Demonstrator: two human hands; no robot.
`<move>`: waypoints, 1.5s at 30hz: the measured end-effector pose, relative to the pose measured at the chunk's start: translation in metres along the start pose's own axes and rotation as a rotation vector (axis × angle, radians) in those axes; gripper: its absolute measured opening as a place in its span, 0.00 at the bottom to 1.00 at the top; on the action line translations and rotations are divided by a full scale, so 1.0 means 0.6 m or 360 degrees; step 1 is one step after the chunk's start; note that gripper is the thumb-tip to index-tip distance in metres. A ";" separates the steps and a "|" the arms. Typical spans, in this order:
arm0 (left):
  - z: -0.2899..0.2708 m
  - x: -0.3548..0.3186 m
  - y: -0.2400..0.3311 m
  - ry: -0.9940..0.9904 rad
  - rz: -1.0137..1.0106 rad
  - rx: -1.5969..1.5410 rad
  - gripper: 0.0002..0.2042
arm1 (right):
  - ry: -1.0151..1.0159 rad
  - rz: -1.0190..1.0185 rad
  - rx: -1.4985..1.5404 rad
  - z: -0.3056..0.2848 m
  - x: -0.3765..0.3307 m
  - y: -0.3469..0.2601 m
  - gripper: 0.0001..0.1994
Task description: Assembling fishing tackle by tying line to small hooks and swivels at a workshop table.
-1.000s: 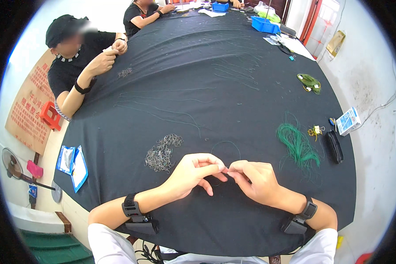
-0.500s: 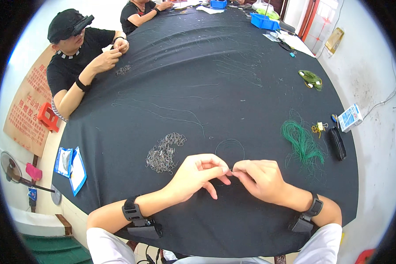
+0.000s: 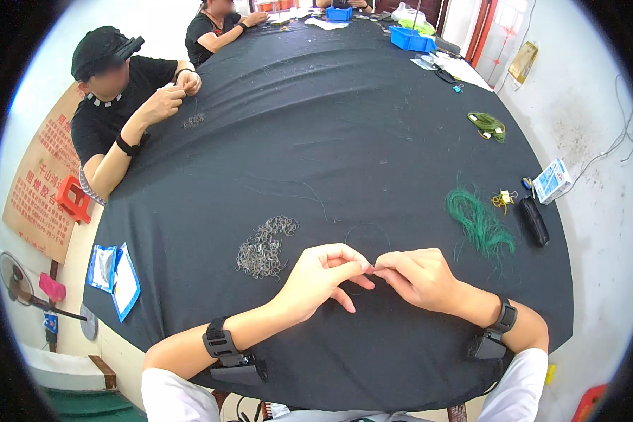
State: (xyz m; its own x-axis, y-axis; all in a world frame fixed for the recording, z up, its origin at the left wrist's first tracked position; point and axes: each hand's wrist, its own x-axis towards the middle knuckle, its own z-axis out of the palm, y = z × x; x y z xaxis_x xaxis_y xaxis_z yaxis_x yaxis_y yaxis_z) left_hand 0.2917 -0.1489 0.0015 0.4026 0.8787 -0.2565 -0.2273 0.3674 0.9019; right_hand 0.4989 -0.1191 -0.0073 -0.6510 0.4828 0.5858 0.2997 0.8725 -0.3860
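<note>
My left hand (image 3: 323, 278) is pinched, thumb against forefinger, with its other fingers curled loosely. My right hand (image 3: 418, 281) pinches too, its fingertips nearly meeting those of the left. A thin fishing line (image 3: 368, 225) arches above both hands on the far side and runs down to the fingers. A tiny dark bit shows between the fingertips, too small to name. Left of my left hand lies a heap of small grey metal hooks (image 3: 264, 247). Off to the right of my right hand lies a loose bundle of green line (image 3: 480, 224).
The black-clothed table (image 3: 316, 155) carries blue-edged packets (image 3: 112, 276) at left. A black pouch (image 3: 534, 221), a white-blue box (image 3: 553, 181), a yellow-tied clip (image 3: 503, 200) and an olive line coil (image 3: 487, 126) lie right. Across the left edge, a person (image 3: 112, 91) works over another small heap.
Both hands stay together, with barely any shift at the fingertips. The view has tilted slightly. The line's loop looks fainter, and the co-worker has bent the head lower.
</note>
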 end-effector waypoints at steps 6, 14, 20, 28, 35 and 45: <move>0.000 0.004 -0.004 0.0014 -0.0021 -0.0033 0.09 | 0.0001 -0.0005 -0.0003 0.001 -0.004 0.002 0.07; -0.002 0.004 -0.008 -0.0007 0.0032 -0.0008 0.08 | 0.0015 0.0038 -0.0042 -0.002 -0.003 -0.003 0.07; -0.002 0.000 -0.009 -0.0005 0.0074 0.0027 0.08 | 0.0001 0.0033 -0.0065 -0.001 0.000 -0.006 0.06; -0.001 0.004 -0.015 0.0019 0.0148 0.0060 0.09 | 0.0085 0.0128 -0.0020 -0.007 -0.006 -0.008 0.07; 0.004 0.001 -0.015 0.0094 0.0229 -0.0020 0.09 | 0.0208 -0.0138 -0.0028 -0.004 -0.011 -0.002 0.07; 0.007 -0.006 -0.007 0.0067 0.0148 0.0036 0.08 | 0.0121 -0.0083 -0.0265 -0.008 -0.004 -0.016 0.08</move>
State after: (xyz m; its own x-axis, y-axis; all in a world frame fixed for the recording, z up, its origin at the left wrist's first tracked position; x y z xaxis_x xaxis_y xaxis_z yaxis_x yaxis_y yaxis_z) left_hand 0.2947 -0.1549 0.0000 0.3428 0.9210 -0.1852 -0.2420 0.2770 0.9299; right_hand 0.5011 -0.1283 -0.0014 -0.6158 0.4353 0.6567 0.3822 0.8939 -0.2342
